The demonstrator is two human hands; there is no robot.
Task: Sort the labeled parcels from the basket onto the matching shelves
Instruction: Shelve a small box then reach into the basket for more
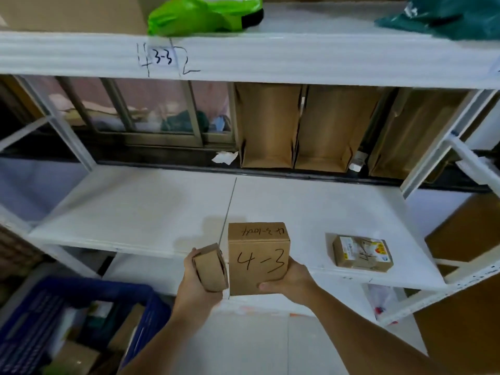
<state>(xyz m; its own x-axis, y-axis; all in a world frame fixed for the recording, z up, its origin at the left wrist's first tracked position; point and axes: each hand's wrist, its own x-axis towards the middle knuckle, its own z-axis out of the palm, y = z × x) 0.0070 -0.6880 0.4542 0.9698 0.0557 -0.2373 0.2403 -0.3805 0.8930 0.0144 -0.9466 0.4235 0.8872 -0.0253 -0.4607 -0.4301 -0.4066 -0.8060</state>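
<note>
My right hand (290,278) grips a brown cardboard box (258,259) marked "4-3" in black, held over the front edge of the middle white shelf (135,212). Just left of that box, my left hand (194,288) holds a smaller plain cardboard box (209,267) tilted on its side. The two boxes almost touch. A blue plastic basket (81,290) with several parcels inside stands at the lower left. The upper shelf's edge (297,58) carries a paper label "3-3" (162,59).
A small taped box with stickers (362,253) lies on the middle shelf at the right. A green bag (203,14) and a teal bag (446,17) lie on the upper shelf. Open cardboard boxes (319,125) stand behind the shelf. A white upright (443,147) rises at the right.
</note>
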